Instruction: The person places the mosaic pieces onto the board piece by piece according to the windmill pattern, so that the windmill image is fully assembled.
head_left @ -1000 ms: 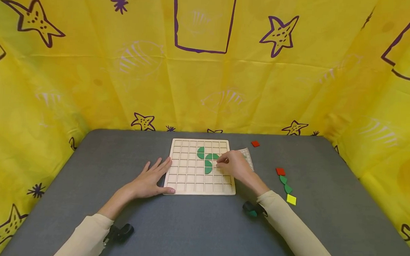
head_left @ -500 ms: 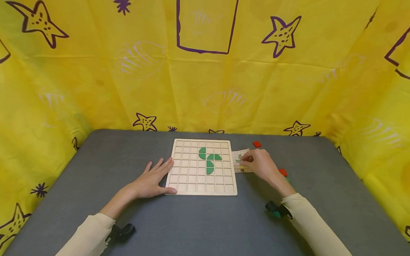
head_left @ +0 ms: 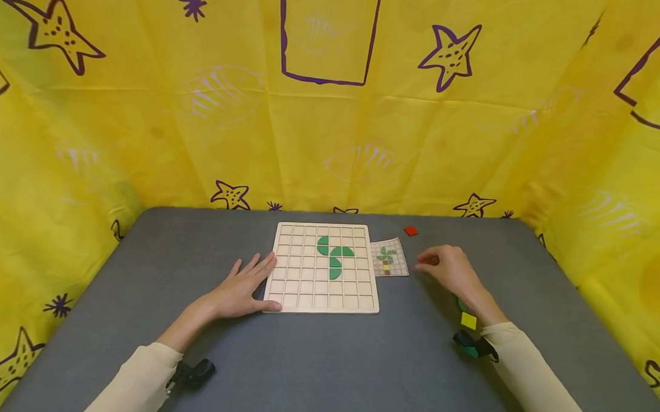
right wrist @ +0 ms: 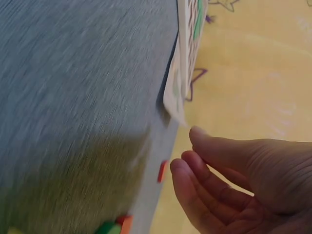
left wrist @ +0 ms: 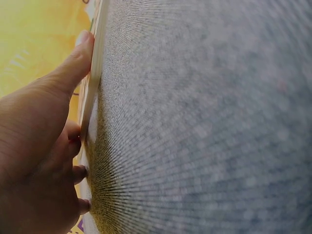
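Note:
A pale wooden grid board [head_left: 300, 285] lies on the table, with several green quarter-circle tiles [head_left: 335, 268] set in its cells. My left hand [head_left: 241, 294] rests along the board's left edge, fingers spread and thumb at the front corner; the left wrist view has that thumb against the board's side. To the right of a small printed pattern card [head_left: 392, 258], my right hand [head_left: 450, 271] hovers over the table. Its fingers are loosely bent and hold nothing; the right wrist view shows a gap between thumb and fingertips.
One red square tile [head_left: 411, 231] lies behind the card. Near my right wrist are a yellow tile [head_left: 468, 321] and green tiles [head_left: 470, 351], partly hidden. Another red tile [right wrist: 126, 224] shows low in the right wrist view. A yellow curtain [head_left: 332, 139] surrounds the table.
My right hand has moved right, from the board across the card to beyond it, uncovering the card. My left hand stays at the board's edge. The tiles on the board look the same.

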The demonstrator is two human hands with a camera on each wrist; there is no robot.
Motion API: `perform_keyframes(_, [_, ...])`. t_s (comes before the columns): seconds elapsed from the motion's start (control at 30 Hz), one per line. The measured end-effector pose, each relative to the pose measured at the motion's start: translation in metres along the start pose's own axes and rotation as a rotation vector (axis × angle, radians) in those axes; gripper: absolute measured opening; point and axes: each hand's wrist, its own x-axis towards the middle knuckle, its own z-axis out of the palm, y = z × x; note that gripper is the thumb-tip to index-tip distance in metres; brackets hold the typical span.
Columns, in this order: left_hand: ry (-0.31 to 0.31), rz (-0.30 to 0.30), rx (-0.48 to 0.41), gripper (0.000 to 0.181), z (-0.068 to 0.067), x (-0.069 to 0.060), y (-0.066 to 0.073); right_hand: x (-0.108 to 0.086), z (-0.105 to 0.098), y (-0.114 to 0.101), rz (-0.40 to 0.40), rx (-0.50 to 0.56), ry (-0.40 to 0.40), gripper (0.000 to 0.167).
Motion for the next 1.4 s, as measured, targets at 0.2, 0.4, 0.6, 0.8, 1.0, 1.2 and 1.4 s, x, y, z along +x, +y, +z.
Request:
perform_keyframes(0.2, [-0.003, -0.001, 0.003, 0.106, -0.001, 0.000, 0.001, -0.010, -0.015, 0.015, 0.035, 0.015, 0.001, 0.021])
perform_keyframes(0.4, [0.005, 0.002, 0.003, 0.106, -0.001, 0.001, 0.001, -0.024, -0.024, 0.031, 0.054, -0.004, 0.009, 0.020])
perform_keyframes(0.6, [-0.006, -0.014, -0.001, 0.108, 0.000, 0.001, 0.000, -0.037, -0.028, 0.043, 0.082, -0.039, 0.023, 0.018])
perform_keyframes(0.8, [-0.005, -0.017, 0.002, 0.108, 0.000, 0.001, 0.000, -0.047, -0.029, 0.049, 0.152, -0.069, -0.052, 0.033])
perform_keyframes(1.0, [-0.009, -0.018, 0.002, 0.108, 0.000, 0.000, 0.000, -0.049, -0.026, 0.051, 0.173, -0.064, -0.096, 0.032])
perform_keyframes(1.2, [-0.004, -0.012, 0.003, 0.108, 0.000, 0.001, 0.000, -0.047, -0.024, 0.050, 0.177, -0.059, -0.100, 0.031])
perform_keyframes(1.4, [-0.002, -0.014, 0.002, 0.108, 0.001, 0.001, -0.001, -0.046, -0.022, 0.046, 0.170, -0.054, -0.092, 0.025])
